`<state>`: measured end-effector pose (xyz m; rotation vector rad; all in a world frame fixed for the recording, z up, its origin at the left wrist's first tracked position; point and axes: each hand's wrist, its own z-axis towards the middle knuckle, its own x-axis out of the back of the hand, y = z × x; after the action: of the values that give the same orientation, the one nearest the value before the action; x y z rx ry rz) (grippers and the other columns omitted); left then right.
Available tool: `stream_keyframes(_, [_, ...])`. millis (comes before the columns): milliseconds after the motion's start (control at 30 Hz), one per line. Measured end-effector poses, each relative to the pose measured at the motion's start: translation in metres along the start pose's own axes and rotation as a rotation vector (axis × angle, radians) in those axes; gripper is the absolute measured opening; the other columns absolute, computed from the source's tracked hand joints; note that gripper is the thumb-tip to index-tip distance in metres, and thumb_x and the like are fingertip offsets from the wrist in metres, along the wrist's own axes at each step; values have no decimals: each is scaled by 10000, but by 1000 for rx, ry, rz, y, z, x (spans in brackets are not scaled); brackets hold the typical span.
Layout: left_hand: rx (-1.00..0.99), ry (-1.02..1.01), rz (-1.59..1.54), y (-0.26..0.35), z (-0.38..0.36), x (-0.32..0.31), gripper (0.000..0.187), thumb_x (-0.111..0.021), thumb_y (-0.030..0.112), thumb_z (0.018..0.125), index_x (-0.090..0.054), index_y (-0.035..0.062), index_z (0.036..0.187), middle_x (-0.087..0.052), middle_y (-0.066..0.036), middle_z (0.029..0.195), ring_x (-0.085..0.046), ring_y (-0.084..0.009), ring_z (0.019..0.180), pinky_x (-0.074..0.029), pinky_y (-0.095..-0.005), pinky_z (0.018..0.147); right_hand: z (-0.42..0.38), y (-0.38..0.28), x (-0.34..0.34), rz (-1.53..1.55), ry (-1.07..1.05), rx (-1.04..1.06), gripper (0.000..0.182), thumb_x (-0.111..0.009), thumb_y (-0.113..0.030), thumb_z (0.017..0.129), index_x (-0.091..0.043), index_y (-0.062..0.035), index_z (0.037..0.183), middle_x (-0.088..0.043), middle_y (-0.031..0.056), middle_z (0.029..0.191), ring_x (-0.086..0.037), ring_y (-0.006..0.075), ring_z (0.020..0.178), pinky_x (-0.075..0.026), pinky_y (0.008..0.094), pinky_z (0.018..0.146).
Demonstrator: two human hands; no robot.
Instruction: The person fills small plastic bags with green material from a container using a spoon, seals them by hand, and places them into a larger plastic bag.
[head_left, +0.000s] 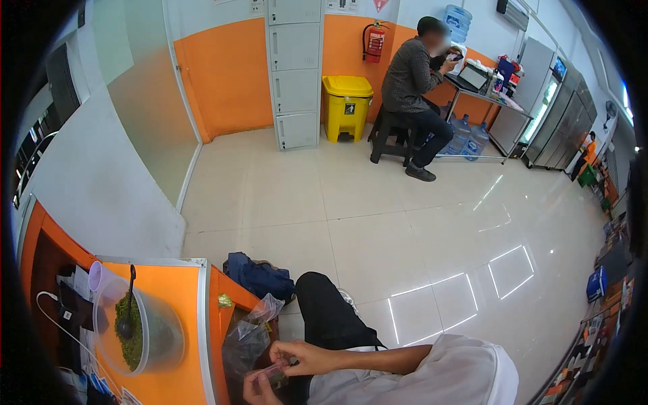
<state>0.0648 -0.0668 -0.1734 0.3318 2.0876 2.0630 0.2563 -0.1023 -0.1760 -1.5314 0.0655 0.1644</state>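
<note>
Clear plastic packet (273, 370), 1: pinched in closed fingers of left hand (259, 389) and right hand (298, 358), beyond orange tabletop (190, 297)'s right edge. Round translucent tub (163, 334), 1, near left edge: green shreds (133, 353), black spoon (125, 329). Crumpled bag (246, 343), 1.

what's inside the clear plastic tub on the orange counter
The tub holds loose green bits and a black spoon. The green surface covers whatever lies deeper, so I can't tell what's underneath.

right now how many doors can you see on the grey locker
4, stacked: top door, cut by the picture's edge; second door; third door; bottom door, beside the yellow bin. More may be hidden above.
</note>
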Motion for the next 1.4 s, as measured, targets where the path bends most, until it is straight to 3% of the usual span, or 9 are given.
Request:
stream_keyframes(1200, [-42,17,33,-4,2,2,222,-615,160,1060,-695,-47,1050,-735,-116,1010,-683,-197,913,-548,-343,873,2,8,-1,-20,-10,-14,206,-686,-20,884,-555,-20,1043,-587,19,884,-551,124,815,-471,299,752])
stream_keyframes(1267, [-36,8,6,-6,2,3,226,-615,163,1061,-695,-48,1053,-736,-119,1014,-683,-199,914,-547,-343,874,4,10,-4,4,26,97,216,-693,3,865,-525,-34,996,-510,0,777,-489,95,691,-416,284,614])
stream_keyframes(1400, [-35,-5,-8,-7,3,3,234,-615,170,1062,-692,-51,1061,-738,-125,1024,-684,-201,917,-545,-343,879,5,7,-3,-11,18,129,219,-691,6,864,-523,-32,999,-508,0,775,-490,91,697,-413,281,609])
